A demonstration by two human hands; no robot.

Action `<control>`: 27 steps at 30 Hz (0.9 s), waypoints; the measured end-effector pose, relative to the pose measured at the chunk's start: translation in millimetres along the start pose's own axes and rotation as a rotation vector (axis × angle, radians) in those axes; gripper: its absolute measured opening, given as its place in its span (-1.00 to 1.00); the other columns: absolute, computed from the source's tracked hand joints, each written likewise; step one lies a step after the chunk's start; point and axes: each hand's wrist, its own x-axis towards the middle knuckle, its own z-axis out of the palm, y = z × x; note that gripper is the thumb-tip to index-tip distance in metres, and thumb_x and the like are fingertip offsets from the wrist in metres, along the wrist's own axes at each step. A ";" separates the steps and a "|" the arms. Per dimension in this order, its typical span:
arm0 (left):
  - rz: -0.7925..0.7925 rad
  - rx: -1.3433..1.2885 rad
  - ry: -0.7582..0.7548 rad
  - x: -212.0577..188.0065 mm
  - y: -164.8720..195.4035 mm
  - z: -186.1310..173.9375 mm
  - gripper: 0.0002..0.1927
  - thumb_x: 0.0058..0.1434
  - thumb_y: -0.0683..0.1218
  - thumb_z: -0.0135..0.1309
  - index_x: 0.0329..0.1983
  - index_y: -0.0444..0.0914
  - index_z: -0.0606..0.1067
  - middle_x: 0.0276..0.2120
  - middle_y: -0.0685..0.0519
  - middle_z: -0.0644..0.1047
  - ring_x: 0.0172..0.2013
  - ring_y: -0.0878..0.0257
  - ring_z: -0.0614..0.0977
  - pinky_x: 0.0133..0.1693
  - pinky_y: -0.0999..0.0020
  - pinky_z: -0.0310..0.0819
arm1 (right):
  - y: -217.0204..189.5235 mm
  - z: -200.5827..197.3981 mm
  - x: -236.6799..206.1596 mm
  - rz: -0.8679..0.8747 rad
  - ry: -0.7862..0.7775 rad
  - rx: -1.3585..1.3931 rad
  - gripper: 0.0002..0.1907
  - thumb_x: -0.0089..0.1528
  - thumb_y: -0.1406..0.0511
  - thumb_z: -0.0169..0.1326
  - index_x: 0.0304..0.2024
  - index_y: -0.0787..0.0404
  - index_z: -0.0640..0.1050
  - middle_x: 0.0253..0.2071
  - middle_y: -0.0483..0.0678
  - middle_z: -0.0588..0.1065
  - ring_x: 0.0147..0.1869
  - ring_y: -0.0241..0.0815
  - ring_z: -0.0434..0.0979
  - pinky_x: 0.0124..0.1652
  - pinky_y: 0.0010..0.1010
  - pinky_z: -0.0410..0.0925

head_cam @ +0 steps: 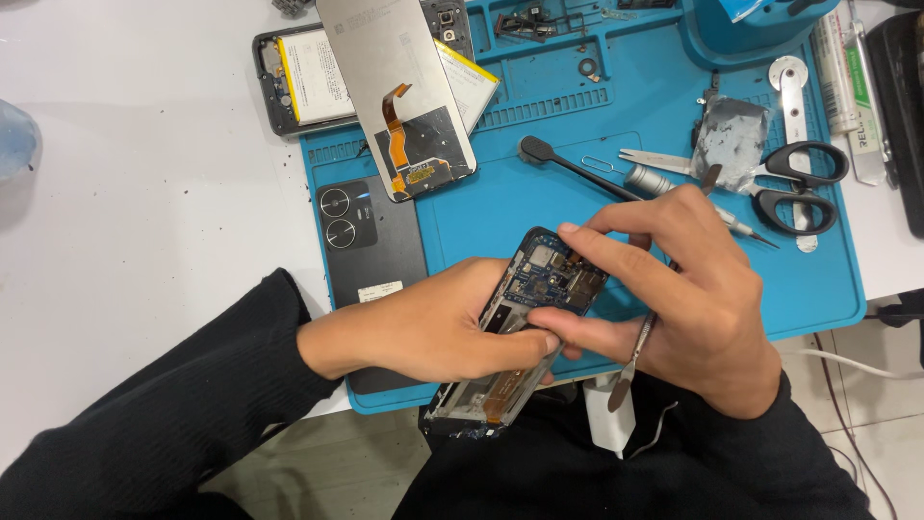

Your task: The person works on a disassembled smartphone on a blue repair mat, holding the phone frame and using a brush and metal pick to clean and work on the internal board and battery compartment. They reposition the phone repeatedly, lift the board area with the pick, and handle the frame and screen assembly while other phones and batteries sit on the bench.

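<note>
Nearest me, my left hand (433,323) has its fingers wrapped around an opened phone frame (525,327), which tilts over the near edge of the blue work mat (539,207) with its circuit board facing up. My right hand (693,294) is half curled: the index finger and thumb press on the frame's upper part, and a thin metal pry tool (635,356) sits tucked between the other fingers, its flat tip pointing down past the mat's edge. A white charger block (609,414) lies just under that tip.

On the mat's left side lies a dark back cover (371,241) with two round camera rings. Beyond it, toward the far left corner, a detached screen (399,91) leans over a second opened phone (308,77) that shows its battery. Toward the right edge lie black-handled scissors (789,178), a screwdriver (674,193) and a black spudger (568,164). The mat rests on a white tabletop (144,173).
</note>
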 end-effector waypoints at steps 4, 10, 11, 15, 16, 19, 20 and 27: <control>-0.110 -0.081 0.004 0.4 4.3 0.7 -0.81 0.27 -0.14 0.02 -0.14 -0.34 0.51 -0.33 0.07 0.61 -0.27 0.40 0.68 -0.30 0.43 0.57 | -0.2 0.0 -0.8 -0.026 -0.030 0.008 -0.39 -0.08 0.19 0.50 -0.07 0.32 0.60 -0.19 0.02 0.51 -0.21 -0.04 0.45 -0.25 -0.29 0.33; -0.167 0.065 0.029 0.0 7.3 -0.3 -0.89 0.26 -0.14 0.02 -0.30 -0.30 0.49 -0.51 0.16 0.49 -0.50 0.46 0.47 -0.51 0.44 0.34 | -1.6 2.7 -0.4 -0.037 -0.028 0.017 -0.40 -0.04 0.21 0.49 -0.04 0.34 0.58 -0.17 0.03 0.49 -0.21 -0.04 0.45 -0.24 -0.28 0.34; -0.174 0.092 0.033 -0.2 6.8 -0.4 -0.88 0.27 -0.14 0.04 -0.32 -0.30 0.48 -0.56 0.17 0.42 -0.54 0.45 0.42 -0.55 0.42 0.28 | -2.0 2.6 -0.2 -0.042 -0.025 0.012 -0.40 -0.05 0.21 0.49 -0.05 0.36 0.58 -0.18 0.03 0.49 -0.23 -0.04 0.45 -0.26 -0.27 0.34; -0.117 0.045 0.003 -0.4 4.3 -2.0 -0.90 0.30 -0.14 0.00 -0.29 -0.27 0.42 -0.53 0.24 0.38 -0.52 0.49 0.37 -0.53 0.44 0.25 | -2.6 4.0 1.9 -0.068 -0.011 -0.020 -0.40 -0.05 0.20 0.48 -0.08 0.40 0.58 -0.21 0.05 0.49 -0.27 -0.02 0.45 -0.27 -0.24 0.34; -0.111 0.044 -0.002 -0.4 3.6 -2.1 -0.91 0.30 -0.14 0.00 -0.29 -0.28 0.43 -0.53 0.24 0.38 -0.52 0.49 0.37 -0.52 0.44 0.25 | -3.0 4.3 2.3 -0.070 -0.007 -0.016 -0.41 -0.03 0.19 0.48 -0.06 0.39 0.58 -0.20 0.05 0.49 -0.26 -0.02 0.46 -0.26 -0.25 0.34; -0.081 0.034 -0.011 -0.3 2.5 -2.5 -0.92 0.31 -0.15 -0.02 -0.26 -0.27 0.43 -0.50 0.25 0.40 -0.49 0.51 0.38 -0.49 0.45 0.28 | -4.2 4.9 2.6 -0.073 0.002 -0.016 -0.42 -0.01 0.19 0.47 -0.06 0.39 0.58 -0.20 0.05 0.50 -0.25 -0.02 0.47 -0.24 -0.24 0.34; -0.070 0.031 -0.012 -0.3 2.4 -2.6 -0.93 0.32 -0.15 -0.03 -0.25 -0.26 0.42 -0.49 0.25 0.41 -0.47 0.51 0.39 -0.48 0.45 0.30 | -4.7 4.8 2.5 -0.073 0.005 -0.024 -0.42 -0.02 0.19 0.47 -0.08 0.40 0.58 -0.22 0.05 0.50 -0.26 -0.01 0.47 -0.26 -0.23 0.34; -0.110 0.021 -0.011 -0.5 2.4 -3.0 -0.91 0.32 -0.15 -0.03 -0.29 -0.27 0.39 -0.55 0.25 0.36 -0.53 0.50 0.34 -0.54 0.44 0.22 | -4.4 5.6 2.0 -0.064 0.005 -0.017 -0.45 0.01 0.20 0.46 -0.07 0.39 0.59 -0.18 0.06 0.51 -0.23 -0.02 0.48 -0.22 -0.24 0.34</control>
